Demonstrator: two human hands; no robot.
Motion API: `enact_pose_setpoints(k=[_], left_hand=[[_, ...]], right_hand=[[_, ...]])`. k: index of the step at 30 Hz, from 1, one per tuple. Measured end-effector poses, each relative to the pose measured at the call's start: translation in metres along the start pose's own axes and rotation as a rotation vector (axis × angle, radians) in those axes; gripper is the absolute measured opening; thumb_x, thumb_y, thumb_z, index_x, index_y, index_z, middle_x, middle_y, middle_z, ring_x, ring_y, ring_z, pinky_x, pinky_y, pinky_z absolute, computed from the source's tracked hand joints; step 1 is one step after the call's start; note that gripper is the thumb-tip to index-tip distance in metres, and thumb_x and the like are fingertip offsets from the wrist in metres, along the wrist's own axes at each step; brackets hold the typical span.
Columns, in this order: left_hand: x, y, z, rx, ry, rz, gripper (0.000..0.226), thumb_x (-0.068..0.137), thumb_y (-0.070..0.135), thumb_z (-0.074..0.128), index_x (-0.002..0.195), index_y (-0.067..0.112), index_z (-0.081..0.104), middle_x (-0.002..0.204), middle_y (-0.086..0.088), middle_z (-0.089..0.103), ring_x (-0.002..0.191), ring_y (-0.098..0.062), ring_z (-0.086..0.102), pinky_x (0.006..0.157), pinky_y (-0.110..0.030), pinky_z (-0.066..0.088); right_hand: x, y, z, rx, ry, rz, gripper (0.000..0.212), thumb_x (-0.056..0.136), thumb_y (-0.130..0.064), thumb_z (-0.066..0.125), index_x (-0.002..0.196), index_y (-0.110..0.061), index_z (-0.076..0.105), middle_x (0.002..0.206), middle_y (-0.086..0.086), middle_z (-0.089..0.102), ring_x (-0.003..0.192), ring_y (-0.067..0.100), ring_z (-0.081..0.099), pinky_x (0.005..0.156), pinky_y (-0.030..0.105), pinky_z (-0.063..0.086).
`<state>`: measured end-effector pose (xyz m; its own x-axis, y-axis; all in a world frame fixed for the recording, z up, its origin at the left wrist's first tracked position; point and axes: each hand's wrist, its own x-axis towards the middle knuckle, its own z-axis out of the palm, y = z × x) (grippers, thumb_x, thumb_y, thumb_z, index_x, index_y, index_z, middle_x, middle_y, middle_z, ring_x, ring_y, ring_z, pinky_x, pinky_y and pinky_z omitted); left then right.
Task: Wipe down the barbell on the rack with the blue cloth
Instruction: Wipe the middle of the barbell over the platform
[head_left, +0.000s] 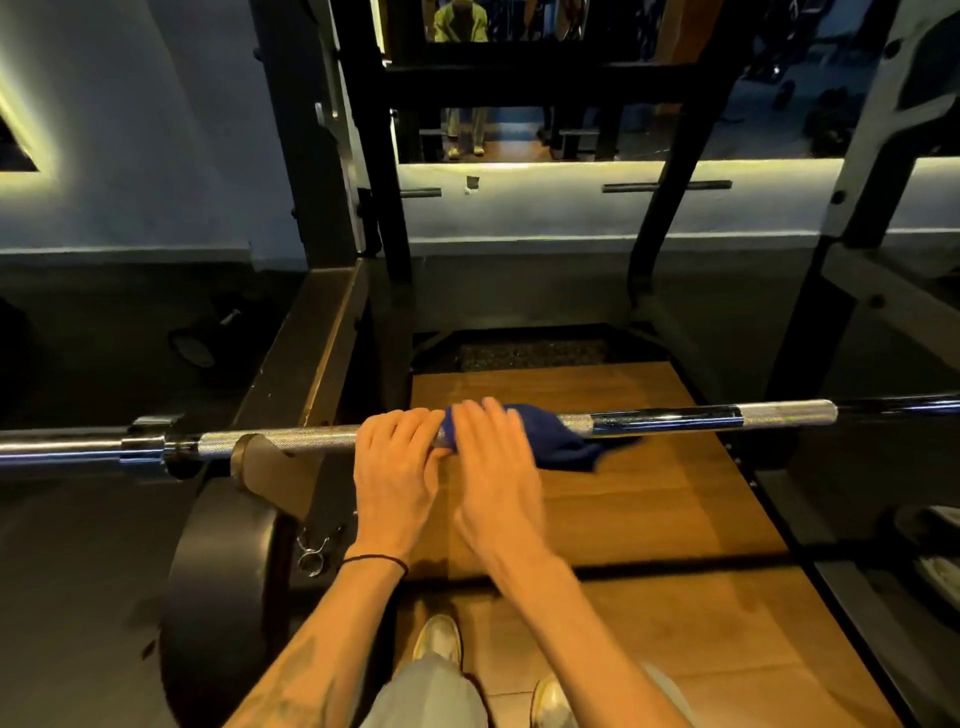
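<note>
Clearly the wiping itself is in hand. The barbell (675, 418) lies level across the rack (384, 218), and both hands sit side by side near the middle of its shaft. The left hand (397, 465) curls its fingers over the bare knurled steel, steadying the bar. The right hand (491, 462), slightly blurred, lies on the blue cloth (556, 439), which is draped over the shaft just beside the left hand and trails off toward the right end; whether its fingers close fully round the bar I cannot tell. By my judgement only the middle stretch is being covered. The next move calls for sliding the cloth along toward the right sleeve, pressing firmly while the left hand keeps the bar from rolling, then treating the left half.
</note>
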<state>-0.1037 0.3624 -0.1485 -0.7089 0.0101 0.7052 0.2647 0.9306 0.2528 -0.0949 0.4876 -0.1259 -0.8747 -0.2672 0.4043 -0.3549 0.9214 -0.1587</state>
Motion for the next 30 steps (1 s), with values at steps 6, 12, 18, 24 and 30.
enact_pose_setpoints(k=[6,12,18,24,30], left_hand=[[0.008,-0.006,-0.015,-0.001,-0.173,-0.01,0.038,0.091,0.047,0.05,0.115,0.02,0.062,0.11,0.002,0.064,0.102,-0.017,0.056,0.098,-0.032,0.036],[0.041,-0.007,-0.033,0.106,-0.436,0.057,0.053,0.092,0.064,0.039,0.12,0.025,0.062,0.1,0.01,0.053,0.089,-0.007,0.046,0.073,-0.022,0.035],[0.069,-0.006,-0.034,0.038,-0.773,-0.049,0.046,0.094,0.059,0.05,0.116,0.021,0.063,0.093,0.006,0.042,0.085,-0.011,0.046,0.072,-0.027,0.038],[0.056,-0.007,-0.029,0.141,-0.705,0.012,0.042,0.097,0.057,0.041,0.112,0.021,0.057,0.107,0.0,0.065,0.093,-0.022,0.062,0.08,-0.037,0.044],[0.027,-0.008,-0.016,0.065,-0.293,0.025,0.049,0.093,0.063,0.043,0.105,0.022,0.067,0.087,0.007,0.063,0.075,-0.015,0.055,0.07,-0.031,0.037]], right_hand=[[0.002,0.053,-0.014,0.02,-0.039,-0.008,0.076,0.063,-0.012,0.086,0.133,-0.005,0.058,0.133,0.015,0.061,0.125,0.036,0.057,0.109,0.047,0.042],[-0.009,0.08,-0.017,0.067,0.077,0.243,0.076,0.059,0.008,0.08,0.132,0.0,0.057,0.136,0.019,0.058,0.134,0.04,0.048,0.115,0.053,0.036],[-0.002,0.006,-0.006,-0.036,-0.015,-0.006,0.092,0.062,-0.007,0.083,0.146,-0.004,0.047,0.15,0.016,0.047,0.144,0.035,0.037,0.121,0.046,0.017],[-0.004,0.064,-0.016,0.027,0.066,-0.115,0.065,0.074,-0.003,0.062,0.138,0.0,0.055,0.139,0.018,0.058,0.131,0.035,0.054,0.118,0.042,0.032],[-0.016,0.099,-0.005,-0.01,0.117,0.236,0.082,0.071,0.006,0.072,0.147,-0.001,0.043,0.152,0.018,0.043,0.146,0.035,0.033,0.124,0.044,0.02]])
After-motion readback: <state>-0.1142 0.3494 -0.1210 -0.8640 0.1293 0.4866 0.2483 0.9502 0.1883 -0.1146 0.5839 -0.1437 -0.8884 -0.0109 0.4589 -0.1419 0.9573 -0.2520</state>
